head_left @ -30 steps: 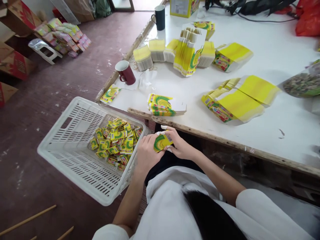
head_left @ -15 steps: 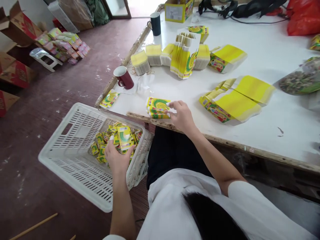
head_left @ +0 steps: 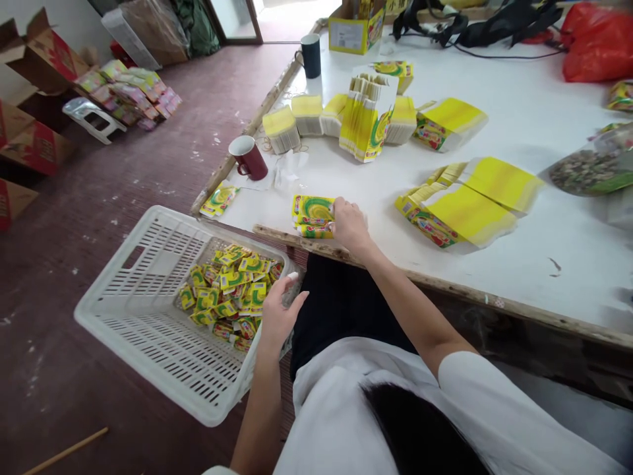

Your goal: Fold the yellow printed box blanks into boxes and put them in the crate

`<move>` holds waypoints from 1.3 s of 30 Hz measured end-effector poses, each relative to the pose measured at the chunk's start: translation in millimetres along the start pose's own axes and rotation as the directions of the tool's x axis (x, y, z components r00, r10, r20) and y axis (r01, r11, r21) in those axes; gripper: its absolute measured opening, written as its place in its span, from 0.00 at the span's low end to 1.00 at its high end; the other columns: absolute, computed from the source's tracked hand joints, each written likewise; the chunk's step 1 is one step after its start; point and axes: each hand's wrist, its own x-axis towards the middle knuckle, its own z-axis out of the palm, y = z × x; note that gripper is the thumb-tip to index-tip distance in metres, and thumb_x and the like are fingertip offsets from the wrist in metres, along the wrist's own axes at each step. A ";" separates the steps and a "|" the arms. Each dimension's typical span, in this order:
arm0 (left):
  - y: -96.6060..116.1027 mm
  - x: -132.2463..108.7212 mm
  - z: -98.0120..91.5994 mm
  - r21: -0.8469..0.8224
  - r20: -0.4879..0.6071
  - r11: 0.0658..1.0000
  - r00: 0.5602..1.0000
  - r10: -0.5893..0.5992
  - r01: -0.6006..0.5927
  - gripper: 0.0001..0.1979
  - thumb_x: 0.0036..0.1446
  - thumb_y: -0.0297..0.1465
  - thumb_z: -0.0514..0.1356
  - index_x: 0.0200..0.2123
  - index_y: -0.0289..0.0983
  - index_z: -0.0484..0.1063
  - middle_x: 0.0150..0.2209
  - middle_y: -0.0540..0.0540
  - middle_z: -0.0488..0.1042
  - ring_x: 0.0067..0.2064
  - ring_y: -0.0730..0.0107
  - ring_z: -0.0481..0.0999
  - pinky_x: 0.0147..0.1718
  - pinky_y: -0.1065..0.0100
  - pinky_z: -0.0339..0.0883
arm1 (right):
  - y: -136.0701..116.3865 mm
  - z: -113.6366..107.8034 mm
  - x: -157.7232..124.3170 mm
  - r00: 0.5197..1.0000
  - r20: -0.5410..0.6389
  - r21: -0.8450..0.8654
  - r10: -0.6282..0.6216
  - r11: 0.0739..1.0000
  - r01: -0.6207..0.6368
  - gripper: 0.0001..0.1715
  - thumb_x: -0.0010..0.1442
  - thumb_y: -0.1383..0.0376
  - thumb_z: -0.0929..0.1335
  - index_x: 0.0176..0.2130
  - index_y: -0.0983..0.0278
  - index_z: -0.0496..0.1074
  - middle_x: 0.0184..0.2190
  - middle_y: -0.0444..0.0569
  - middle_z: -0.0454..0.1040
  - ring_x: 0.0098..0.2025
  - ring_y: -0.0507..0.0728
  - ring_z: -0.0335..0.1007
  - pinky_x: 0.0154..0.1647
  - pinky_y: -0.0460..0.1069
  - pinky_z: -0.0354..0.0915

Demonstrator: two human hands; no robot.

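My left hand [head_left: 281, 315] is over the right rim of the white plastic basket [head_left: 148, 290], thumb and fingers apart, holding nothing. Many small yellow packets [head_left: 236, 280] lie in the basket. At the table's front edge, my right hand [head_left: 350, 227] has its fingers closed on the right end of a small stack of flat yellow cartons [head_left: 312, 210]. One more flat yellow carton [head_left: 219, 199] lies at the table's left corner.
Bundled yellow cartons [head_left: 368, 119] stand in the table's middle, with larger stacks [head_left: 475, 204] to the right. A maroon mug [head_left: 250, 158] and a dark mug [head_left: 311, 56] are near the left edge. A red bag [head_left: 596, 43] sits at the back right.
My left hand has let go of a yellow packet, now among those in the basket, and has moved right toward the table. My right hand has closed in on the carton stack.
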 end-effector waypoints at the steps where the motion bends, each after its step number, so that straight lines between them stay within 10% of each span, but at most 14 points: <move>1: -1.0 -1.1 3.0 -0.063 0.010 0.998 1.000 -0.023 0.024 0.24 0.56 0.43 0.67 0.52 0.39 0.74 0.48 0.38 0.80 0.49 0.57 0.81 0.52 0.52 0.74 | -2.5 -2.5 -3.9 1.000 0.005 0.008 -0.014 1.000 0.014 0.21 0.53 0.80 0.70 0.36 0.60 0.58 0.39 0.53 0.71 0.47 0.63 0.64 0.53 0.58 0.59; 8: 20.9 0.5 31.1 -0.636 -0.188 0.768 0.980 -0.062 -0.073 0.45 0.50 0.68 0.54 0.61 0.45 0.65 0.56 0.34 0.73 0.58 0.47 0.75 0.52 0.47 0.73 | -12.3 3.1 -83.1 0.941 0.216 0.308 -0.261 0.933 0.188 0.15 0.52 0.74 0.68 0.34 0.58 0.60 0.31 0.42 0.68 0.33 0.56 0.65 0.38 0.50 0.61; 14: 44.4 13.3 27.6 -0.669 -0.340 0.736 0.924 -0.175 -0.107 0.40 0.59 0.65 0.34 0.41 0.42 0.71 0.31 0.46 0.69 0.34 0.62 0.75 0.40 0.58 0.73 | -18.6 35.3 -142.8 0.825 0.463 0.699 -0.325 0.706 -0.114 0.19 0.54 0.62 0.73 0.37 0.58 0.60 0.29 0.38 0.63 0.29 0.51 0.58 0.28 0.46 0.58; 23: 35.4 10.7 41.0 -0.743 -0.397 0.668 0.836 -0.380 -0.050 0.28 0.45 0.58 0.69 0.34 0.40 0.74 0.31 0.51 0.76 0.34 0.69 0.77 0.36 0.68 0.72 | -2.5 19.9 -117.8 0.935 0.251 0.675 -0.250 0.738 0.016 0.04 0.60 0.66 0.68 0.37 0.61 0.66 0.27 0.39 0.65 0.27 0.50 0.59 0.29 0.45 0.58; 28: 22.6 10.4 7.2 -0.747 -0.213 0.657 0.901 -0.378 0.099 0.28 0.47 0.56 0.69 0.40 0.39 0.78 0.40 0.43 0.82 0.41 0.62 0.81 0.43 0.63 0.74 | 13.7 -4.9 -104.2 0.885 0.130 0.501 -0.447 0.800 0.330 0.11 0.61 0.76 0.63 0.38 0.62 0.71 0.32 0.45 0.73 0.33 0.54 0.67 0.35 0.47 0.63; 34: 15.4 8.1 -36.2 -0.458 0.205 0.858 0.967 -0.153 0.233 0.50 0.36 0.60 0.71 0.60 0.41 0.69 0.57 0.35 0.75 0.58 0.45 0.76 0.58 0.50 0.67 | 7.5 -19.0 -106.4 0.570 0.224 0.127 -0.790 0.604 0.787 0.15 0.69 0.75 0.63 0.39 0.61 0.75 0.35 0.48 0.78 0.39 0.56 0.66 0.47 0.52 0.61; 37: 27.6 -0.1 -17.9 -0.161 0.383 0.962 0.912 -0.144 0.220 0.43 0.39 0.46 0.76 0.58 0.40 0.69 0.55 0.37 0.75 0.56 0.46 0.76 0.57 0.50 0.68 | 0.5 -5.2 -118.5 0.582 0.101 0.044 -0.807 0.588 0.807 0.12 0.70 0.72 0.64 0.39 0.60 0.75 0.35 0.47 0.78 0.39 0.56 0.67 0.48 0.53 0.60; 39: 35.9 -5.5 1.2 -0.101 0.248 0.975 0.954 -0.168 0.198 0.33 0.46 0.42 0.72 0.54 0.39 0.69 0.50 0.41 0.76 0.52 0.52 0.77 0.54 0.52 0.70 | -1.7 9.3 -130.2 0.655 -0.100 0.023 -0.749 0.656 0.754 0.13 0.70 0.73 0.63 0.40 0.60 0.74 0.36 0.48 0.78 0.38 0.55 0.68 0.46 0.52 0.62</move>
